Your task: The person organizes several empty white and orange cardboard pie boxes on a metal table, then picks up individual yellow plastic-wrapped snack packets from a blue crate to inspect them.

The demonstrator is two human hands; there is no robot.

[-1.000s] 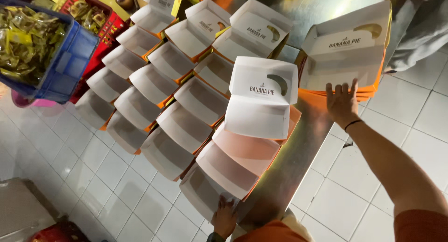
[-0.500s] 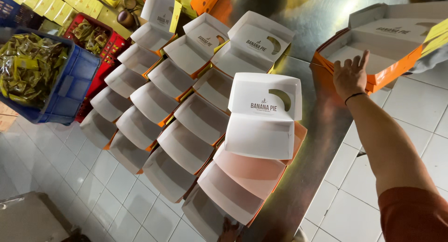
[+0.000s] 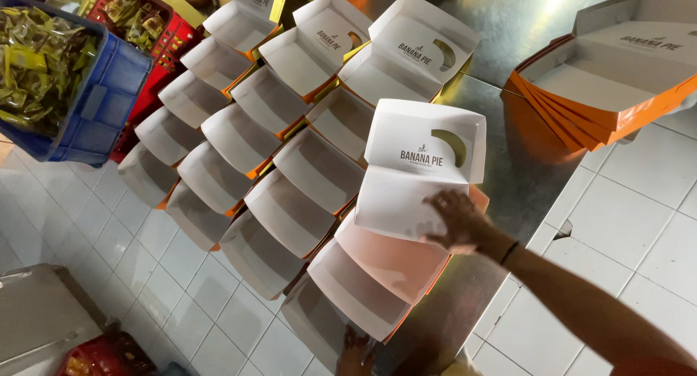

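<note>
The right hand (image 3: 459, 220) lay flat with its fingers spread on the bottom edge of an open white box (image 3: 417, 169), pressing it rather than gripping it. This box sat on the steel table (image 3: 523, 27) at the top of the rightmost of four overlapping rows. The left hand (image 3: 354, 354) showed only in part below that box, against the row's lowest box; I could not tell how far it was closed.

By my reading, the step in hand was seating this box onto the row. A further box would have to be lifted off the stack of orange-sided boxes (image 3: 602, 86) up and right of it and laid with the same overlap.

I counted about nineteen open boxes: three rows of five left of the pressed box, and four in its own row. The stack held about five, though the overlap hid the exact number. Far left of the box stood one blue crate (image 3: 94, 93) and one red crate (image 3: 156, 35), both holding greenish wrapped goods.
</note>
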